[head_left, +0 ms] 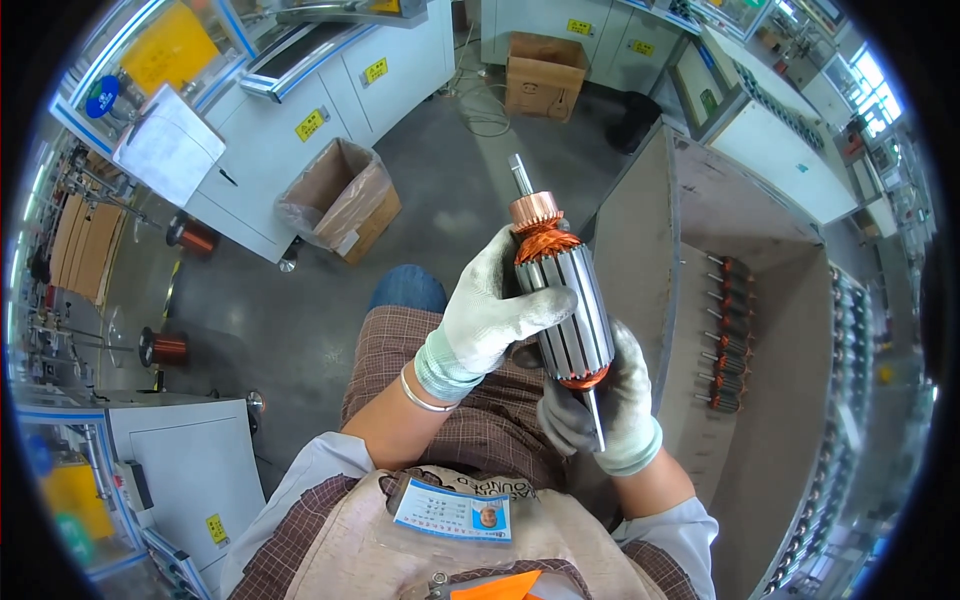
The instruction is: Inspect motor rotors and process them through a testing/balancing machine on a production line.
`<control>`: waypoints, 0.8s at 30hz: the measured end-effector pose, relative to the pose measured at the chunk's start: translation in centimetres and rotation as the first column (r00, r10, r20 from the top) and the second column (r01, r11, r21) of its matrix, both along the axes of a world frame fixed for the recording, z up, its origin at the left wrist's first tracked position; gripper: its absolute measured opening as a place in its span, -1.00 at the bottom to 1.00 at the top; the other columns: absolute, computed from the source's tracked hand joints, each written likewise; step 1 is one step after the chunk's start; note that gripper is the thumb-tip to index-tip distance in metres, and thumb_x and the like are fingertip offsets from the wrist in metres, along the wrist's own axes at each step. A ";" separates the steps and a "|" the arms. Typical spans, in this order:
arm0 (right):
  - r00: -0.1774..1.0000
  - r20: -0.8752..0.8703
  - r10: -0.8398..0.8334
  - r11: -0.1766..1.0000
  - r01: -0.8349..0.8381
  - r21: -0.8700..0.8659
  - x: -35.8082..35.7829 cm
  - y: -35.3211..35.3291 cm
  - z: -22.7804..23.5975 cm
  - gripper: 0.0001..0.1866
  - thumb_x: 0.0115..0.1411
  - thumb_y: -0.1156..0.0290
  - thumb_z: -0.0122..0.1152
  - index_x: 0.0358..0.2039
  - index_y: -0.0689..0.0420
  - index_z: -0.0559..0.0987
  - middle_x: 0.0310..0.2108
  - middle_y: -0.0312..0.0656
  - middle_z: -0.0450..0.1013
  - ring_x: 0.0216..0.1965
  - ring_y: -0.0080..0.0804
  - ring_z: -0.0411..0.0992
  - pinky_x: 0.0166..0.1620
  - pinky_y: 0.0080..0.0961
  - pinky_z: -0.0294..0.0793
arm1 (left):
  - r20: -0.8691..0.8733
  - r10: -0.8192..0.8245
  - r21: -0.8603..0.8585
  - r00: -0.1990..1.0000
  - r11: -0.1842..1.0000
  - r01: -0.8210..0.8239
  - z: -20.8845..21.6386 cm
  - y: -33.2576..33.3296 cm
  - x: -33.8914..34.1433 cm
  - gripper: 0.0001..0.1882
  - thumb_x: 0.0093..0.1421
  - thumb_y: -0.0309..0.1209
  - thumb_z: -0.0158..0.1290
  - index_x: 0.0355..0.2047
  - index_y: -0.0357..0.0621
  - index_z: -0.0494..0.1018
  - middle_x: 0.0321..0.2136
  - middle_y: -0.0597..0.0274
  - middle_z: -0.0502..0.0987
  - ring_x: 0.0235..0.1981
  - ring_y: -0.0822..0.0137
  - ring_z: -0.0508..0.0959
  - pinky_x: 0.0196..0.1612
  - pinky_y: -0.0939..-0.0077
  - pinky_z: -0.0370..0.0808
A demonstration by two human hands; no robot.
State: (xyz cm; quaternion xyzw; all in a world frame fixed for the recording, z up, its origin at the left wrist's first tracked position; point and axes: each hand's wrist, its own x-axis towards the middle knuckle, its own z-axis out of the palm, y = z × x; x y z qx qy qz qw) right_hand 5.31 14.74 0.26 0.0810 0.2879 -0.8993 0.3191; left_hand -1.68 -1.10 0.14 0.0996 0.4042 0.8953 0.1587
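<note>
From my remote seat I see the gloved left hand (pixel 492 308) and gloved right hand (pixel 622 395) grasping a motor armature (pixel 572 305), tilted between their fingers. Right of the fingers, a grey bin (pixel 632 235) puts its wall before a row of armatures (pixel 735 335). Ahead and left of them, a plastic-lined carton (pixel 375 222) stands on the grey floor (pixel 290 330) near white cabinets (pixel 405 85).

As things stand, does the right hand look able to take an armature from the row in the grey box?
Probably not: the right hand is occupied, supporting an armature with the left hand. The grey box is open on top, leaving the row uncovered.
</note>
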 end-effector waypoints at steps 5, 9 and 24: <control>0.978 -0.164 -0.132 0.764 0.206 0.611 0.0 -0.9 0.5 -0.29 0.28 -0.26 -0.24 -0.18 0.22 0.49 -0.81 -0.26 0.23 -0.84 -0.55 0.16 -0.75 -0.64 0.19 | -0.128 0.133 -0.185 0.983 0.970 -0.156 0.5 -0.3 0.1 -0.37 0.01 -0.41 0.32 0.04 -0.27 0.28 -0.27 0.26 0.51 -0.29 0.46 0.54 -0.19 0.51 0.53; 0.881 -0.414 -0.228 0.570 0.466 0.677 -0.1 -2.5 0.6 -0.45 0.33 -0.12 -0.15 -0.19 0.19 0.45 -0.70 -0.26 0.34 -0.80 -0.63 0.20 -0.72 -0.69 0.17 | -0.312 0.179 -0.513 0.933 0.795 -0.324 0.6 -0.5 0.1 -0.23 -0.03 -0.43 0.32 0.18 -0.26 0.22 -0.17 0.23 0.48 -0.19 0.45 0.50 -0.09 0.57 0.47; 0.996 0.063 0.058 0.964 -0.039 -0.263 -0.1 -0.3 0.2 -0.19 0.29 -0.14 -0.37 -0.16 0.54 0.42 -0.91 -0.38 0.09 -0.96 -0.55 -0.03 -0.90 -0.52 0.03 | -0.028 -0.037 0.011 0.999 0.999 0.037 0.5 0.0 -0.1 -0.40 0.05 -0.48 0.29 0.07 -0.23 0.27 -0.26 0.29 0.49 -0.30 0.51 0.52 -0.23 0.60 0.53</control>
